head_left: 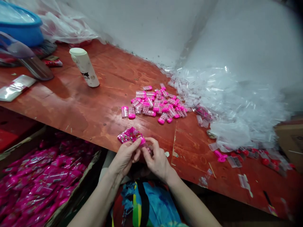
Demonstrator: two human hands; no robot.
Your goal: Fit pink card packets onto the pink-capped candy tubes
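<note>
Both hands meet at the table's front edge around one small clear bottle with a pink cap [142,141]. My left hand [127,154] pinches it near the cap between thumb and fingers. From the other side, my right hand [155,157] closes on its clear body, which the fingers mostly hide. Just beyond my left hand, shiny pink printed wrappers [129,135] lie on the table. Farther back is a loose pile of similar pink-capped bottles [156,104] filled with small pale pink balls.
A heap of clear plastic sleeves [220,101] covers the right side of the red table [113,69]. Red-capped tubes [267,159] lie below it. At left stand a cream flask [86,69], a scoop [35,63] and a blue basin [21,31]. A box of pink packets [47,176] sits lower left.
</note>
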